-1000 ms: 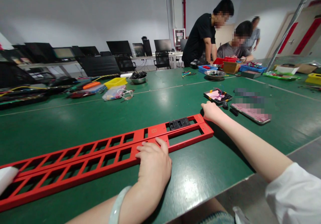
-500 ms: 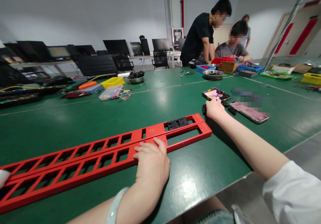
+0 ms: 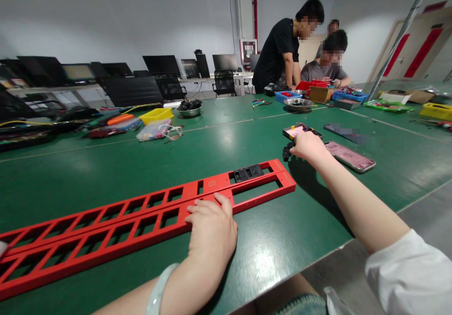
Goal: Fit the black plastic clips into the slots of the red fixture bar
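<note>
My left hand (image 3: 212,232) lies with its fingers spread on the nearer of two long red slotted frames (image 3: 212,184), which sit side by side on the table. A black socket-like module (image 3: 248,173) is seated in the right-hand slot of the farther frame; the matching slot of the nearer one shows only table through it. Beyond the frames' right end, my right hand (image 3: 309,146) has its fingers closed on a small black plastic part (image 3: 286,151), partly covered by the fingers. Just behind this hand lies a flat black-and-yellow box (image 3: 292,131) with thin wires.
A phone (image 3: 350,157) and a dark flat object (image 3: 341,133) lie right of my right hand. Bagged parts (image 3: 155,130), a yellow tray (image 3: 156,115) and a metal bowl (image 3: 189,111) are far left. Two people work at the far side among bins (image 3: 287,97).
My right hand has lifted slightly and turned, with the black part at its fingertips. My left hand stays on the red frame. The view has shifted a little.
</note>
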The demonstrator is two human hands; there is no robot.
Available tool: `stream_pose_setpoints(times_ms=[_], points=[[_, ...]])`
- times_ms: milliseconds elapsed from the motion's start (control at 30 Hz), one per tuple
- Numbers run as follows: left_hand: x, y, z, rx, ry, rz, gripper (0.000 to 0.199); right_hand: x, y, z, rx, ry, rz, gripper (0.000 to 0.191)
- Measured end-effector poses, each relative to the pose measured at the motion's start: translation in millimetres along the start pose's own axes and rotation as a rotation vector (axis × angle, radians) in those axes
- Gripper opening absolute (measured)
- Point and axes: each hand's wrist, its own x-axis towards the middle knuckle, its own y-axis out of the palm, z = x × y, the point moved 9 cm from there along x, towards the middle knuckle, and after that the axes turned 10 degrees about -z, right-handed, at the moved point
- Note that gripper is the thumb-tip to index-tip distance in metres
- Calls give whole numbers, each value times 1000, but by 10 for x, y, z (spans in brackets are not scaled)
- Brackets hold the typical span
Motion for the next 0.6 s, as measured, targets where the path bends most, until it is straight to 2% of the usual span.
stream_pose_setpoints(times_ms=[167, 233, 333, 433, 533, 600], points=[[4, -19, 20, -17, -15, 19, 48, -120, -148, 297, 51, -85, -104, 27], [6, -26, 19, -20, -14, 20, 48, -150, -176, 331, 68, -89, -152, 24], [5, -25, 16, -18, -10, 21, 48, -156, -282, 232, 83, -39, -274, 26], [-1, -11, 15, -15, -9, 28, 48, -148, -484, 82, 133, -3, -447, 27], [-7, 0, 12, -10, -3, 33, 48, -151, -686, 0, 200, -22, -609, 29], [-9, 4, 10, -7, 3, 35, 49, -148, -754, 14, 213, -65, -668, 32]])
